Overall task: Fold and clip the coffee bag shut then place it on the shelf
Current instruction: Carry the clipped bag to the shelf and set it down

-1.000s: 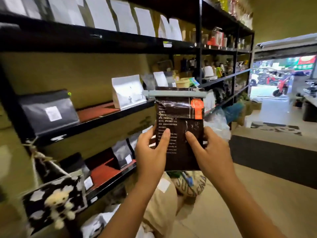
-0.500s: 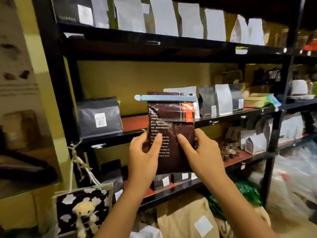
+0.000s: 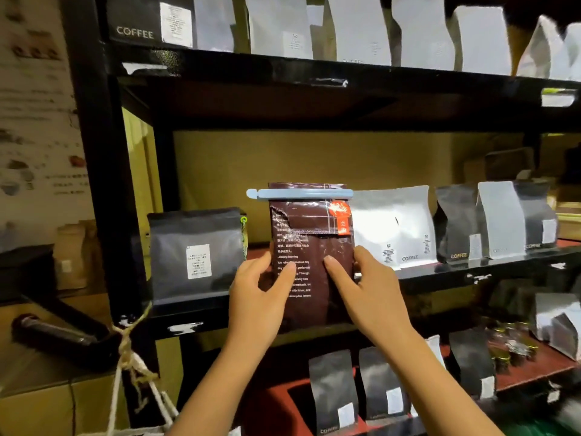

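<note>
Coffee bag [image 3: 309,262]: held upright at the shelf [image 3: 440,273] front edge
Clip [image 3: 298,194]: clamped across the folded top
Left hand [image 3: 261,294]: gripping the bag's left side
Right hand [image 3: 367,291]: gripping the right side

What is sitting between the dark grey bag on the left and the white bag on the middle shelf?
In the head view, only the clipped brown coffee bag, held by both hands, fills the gap between the dark grey bag and the white bag.

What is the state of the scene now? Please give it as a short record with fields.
held item: dark brown foil coffee bag, upright
closure: top folded, pale blue plastic clip across it
left hand: grips bag's left edge
right hand: grips bag's right edge
target: black metal shelf, middle level
neighbours: black matte bag at left, white matte bag at right
</note>
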